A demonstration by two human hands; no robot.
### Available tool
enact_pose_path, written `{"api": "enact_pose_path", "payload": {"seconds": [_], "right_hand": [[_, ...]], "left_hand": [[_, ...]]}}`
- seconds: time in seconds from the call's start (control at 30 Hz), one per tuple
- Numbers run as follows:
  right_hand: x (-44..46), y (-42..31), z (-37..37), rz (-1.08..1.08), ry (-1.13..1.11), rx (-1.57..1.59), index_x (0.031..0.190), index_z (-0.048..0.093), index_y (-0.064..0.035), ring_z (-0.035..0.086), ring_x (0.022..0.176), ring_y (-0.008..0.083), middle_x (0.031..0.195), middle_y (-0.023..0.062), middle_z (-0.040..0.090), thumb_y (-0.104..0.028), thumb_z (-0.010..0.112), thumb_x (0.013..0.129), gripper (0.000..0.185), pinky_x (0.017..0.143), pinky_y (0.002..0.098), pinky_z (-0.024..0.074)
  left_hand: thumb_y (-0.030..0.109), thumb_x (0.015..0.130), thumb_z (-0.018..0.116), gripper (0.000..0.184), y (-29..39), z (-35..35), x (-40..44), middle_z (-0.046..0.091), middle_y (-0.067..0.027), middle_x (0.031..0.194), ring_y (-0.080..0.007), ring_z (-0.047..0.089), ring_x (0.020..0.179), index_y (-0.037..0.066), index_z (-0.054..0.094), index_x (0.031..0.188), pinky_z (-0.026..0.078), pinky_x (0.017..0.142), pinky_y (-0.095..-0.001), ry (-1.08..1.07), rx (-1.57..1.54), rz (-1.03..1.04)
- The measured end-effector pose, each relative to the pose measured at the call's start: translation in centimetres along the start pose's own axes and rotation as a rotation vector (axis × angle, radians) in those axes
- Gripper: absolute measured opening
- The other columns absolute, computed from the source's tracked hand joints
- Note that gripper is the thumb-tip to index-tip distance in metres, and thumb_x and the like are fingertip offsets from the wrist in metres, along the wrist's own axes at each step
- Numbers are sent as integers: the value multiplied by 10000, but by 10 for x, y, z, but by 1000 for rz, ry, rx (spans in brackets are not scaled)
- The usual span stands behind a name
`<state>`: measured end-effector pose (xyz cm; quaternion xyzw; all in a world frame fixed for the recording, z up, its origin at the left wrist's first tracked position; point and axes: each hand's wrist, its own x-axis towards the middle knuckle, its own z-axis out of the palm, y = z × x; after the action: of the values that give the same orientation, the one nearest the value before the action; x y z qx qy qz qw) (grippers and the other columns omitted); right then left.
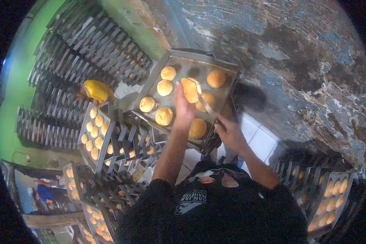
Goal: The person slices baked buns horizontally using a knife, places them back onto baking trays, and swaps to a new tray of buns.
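Observation:
My left hand [184,106] is closed around a golden round bun [189,90], its thumb along the near side. In my right hand [230,133] is a knife [206,106] with a pale blade that reaches up to the edge of that bun. Whether the blade has cut into the bun, I cannot tell. Both hands are above a metal baking tray [197,56]. Several other buns lie spread on it, among them a browned bun [216,78] at the far right and a bun with a split top [147,104] at the left.
A stack of bun-filled trays [94,136] stands to my left, with tall rows of stacked trays [61,81] behind it. A person in a yellow shirt [97,91] bends among them. At lower right is another bun tray [331,199]. A peeling wall [288,53] rises close on the right.

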<state>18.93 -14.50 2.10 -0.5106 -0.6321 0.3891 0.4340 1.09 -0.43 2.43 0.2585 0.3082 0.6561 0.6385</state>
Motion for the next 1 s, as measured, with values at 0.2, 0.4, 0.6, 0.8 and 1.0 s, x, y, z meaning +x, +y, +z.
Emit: {"api": "enact_pose_path", "payload": {"seconds": [0.2,0.4,0.6,0.8,1.0], "right_hand": [[37,-16,10,73,3,-57,1424,541,-77,702,949,378,1085,244,695,-163,594,978,457,872,437,535],[20,6,20,23,18,-2,1411,551,-61,693,1019,409,1117,274,691,-129,572,980,437,920,461,517],[64,14,39,4,70,15,1403,553,-51,688,1022,420,1103,282,688,-125,572,983,427,884,459,534],[52,13,28,78,-49,-32,1430,534,-56,693,944,367,1061,250,691,-152,590,982,462,844,420,540],[53,44,35,44,50,-78,1409,558,-63,699,903,344,1032,235,697,-175,607,971,455,823,408,544]], "left_hand": [[542,1053,443,497,-25,6,-4,664,-31,1174,-178,650,1073,106,564,1258,529,925,-365,69,9,-74],[474,1082,414,480,-10,-8,27,639,-74,1208,-218,640,1114,64,524,1306,537,940,-385,84,-104,-9],[495,1068,438,499,-27,1,22,648,-62,1151,-201,648,1058,64,538,1297,530,941,-343,118,-45,-73],[483,1077,416,504,-26,-50,73,639,-71,1167,-210,658,1041,58,516,1328,551,931,-385,-22,906,329],[501,1080,387,539,-17,-24,83,614,-118,1245,-229,651,1083,35,496,1328,547,900,-377,87,105,-122]]}}
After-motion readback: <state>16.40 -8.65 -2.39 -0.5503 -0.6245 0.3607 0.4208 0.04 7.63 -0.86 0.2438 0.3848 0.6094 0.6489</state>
